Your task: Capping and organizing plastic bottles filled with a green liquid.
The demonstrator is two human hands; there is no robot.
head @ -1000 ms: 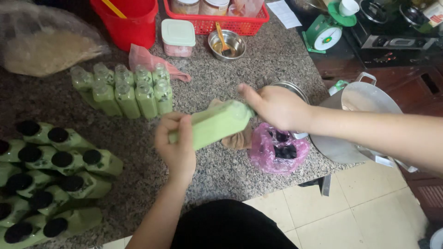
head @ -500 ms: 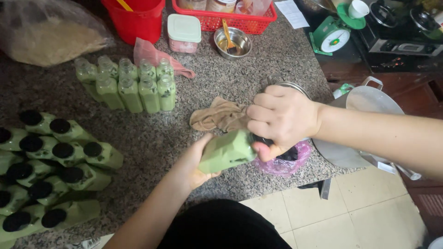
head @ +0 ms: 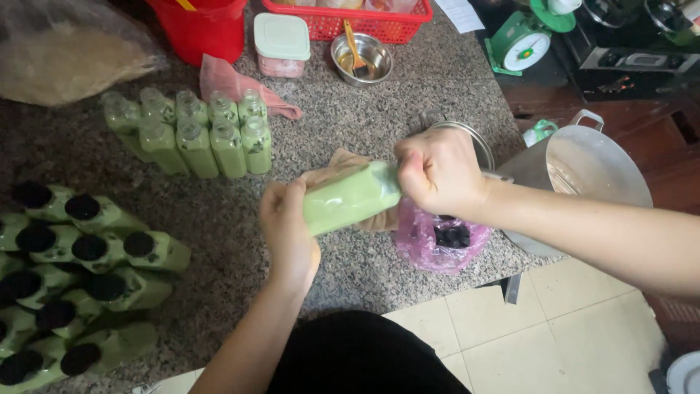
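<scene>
Above the near edge of the speckled stone desk [head: 219, 219], the left hand [head: 288, 233] grips the base of a green-filled bottle [head: 351, 198], held sideways. The right hand [head: 437, 171] is clenched around its cap end. It looks heavy, smooth, likely slippery; best gripped around the body. Farther left stand uncapped bottles [head: 197, 135]; beyond, a kitchen.

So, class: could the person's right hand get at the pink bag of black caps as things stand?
Probably yes. The right hand is directly above the pink bag with nothing between them, but it is gripping the top of the green bottle, so it would have to let go first.
</scene>
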